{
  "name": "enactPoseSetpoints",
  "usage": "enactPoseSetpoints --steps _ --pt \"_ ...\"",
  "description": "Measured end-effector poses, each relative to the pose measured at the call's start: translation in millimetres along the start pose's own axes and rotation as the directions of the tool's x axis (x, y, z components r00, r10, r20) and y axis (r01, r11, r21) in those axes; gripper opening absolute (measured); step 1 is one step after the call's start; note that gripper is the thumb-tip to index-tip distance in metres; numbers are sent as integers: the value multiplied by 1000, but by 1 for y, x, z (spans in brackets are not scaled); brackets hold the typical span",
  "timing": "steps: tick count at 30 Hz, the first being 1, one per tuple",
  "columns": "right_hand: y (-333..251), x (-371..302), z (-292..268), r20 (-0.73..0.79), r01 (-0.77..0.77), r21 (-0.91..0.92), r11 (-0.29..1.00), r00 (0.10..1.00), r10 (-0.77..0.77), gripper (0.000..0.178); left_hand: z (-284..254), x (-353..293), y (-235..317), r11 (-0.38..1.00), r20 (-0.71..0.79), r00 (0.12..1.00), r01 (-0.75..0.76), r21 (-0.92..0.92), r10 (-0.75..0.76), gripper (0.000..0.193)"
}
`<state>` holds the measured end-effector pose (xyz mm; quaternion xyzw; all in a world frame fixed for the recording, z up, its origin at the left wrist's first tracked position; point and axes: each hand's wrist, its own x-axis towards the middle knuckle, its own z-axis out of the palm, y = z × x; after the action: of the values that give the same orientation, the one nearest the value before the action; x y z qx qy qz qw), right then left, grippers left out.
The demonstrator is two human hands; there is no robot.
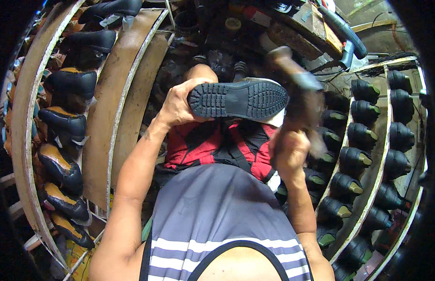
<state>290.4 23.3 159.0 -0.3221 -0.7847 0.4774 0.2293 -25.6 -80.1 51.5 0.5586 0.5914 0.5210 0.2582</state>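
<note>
A shoe with a black treaded sole (241, 100) lies sole up across my lap. Its heel end is gripped by my left hand (179, 104), fingers wrapped round the edge. Closed round a handle, my right hand (292, 147) is raised just right of the shoe's toe. The tool it holds looks like a hammer (305, 84), smeared by motion, its upper end apart from the sole. A pale patch of material (276, 121) shows beneath the toe end; the shoe's upper is mostly hidden.
At left, a wooden rack (121, 89) carries several black shoe uppers (63, 126) with tan bottoms. Shelves of black shoes (355, 158) stand close on my right. Far right, a wooden bench (316, 23) holds a blue-grey heat gun or similar tool (344, 35).
</note>
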Motion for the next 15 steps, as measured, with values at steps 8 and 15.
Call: enactPoseSetpoints --steps 8,15 --pt "22 -24 10 -62 100 -25 995 993 -102 55 -1 -3 -3 999 -11 999 -37 36 38 82" --pt "24 -49 23 11 -110 183 977 994 109 39 0 3 3 999 9 1000 -8 31 8 83"
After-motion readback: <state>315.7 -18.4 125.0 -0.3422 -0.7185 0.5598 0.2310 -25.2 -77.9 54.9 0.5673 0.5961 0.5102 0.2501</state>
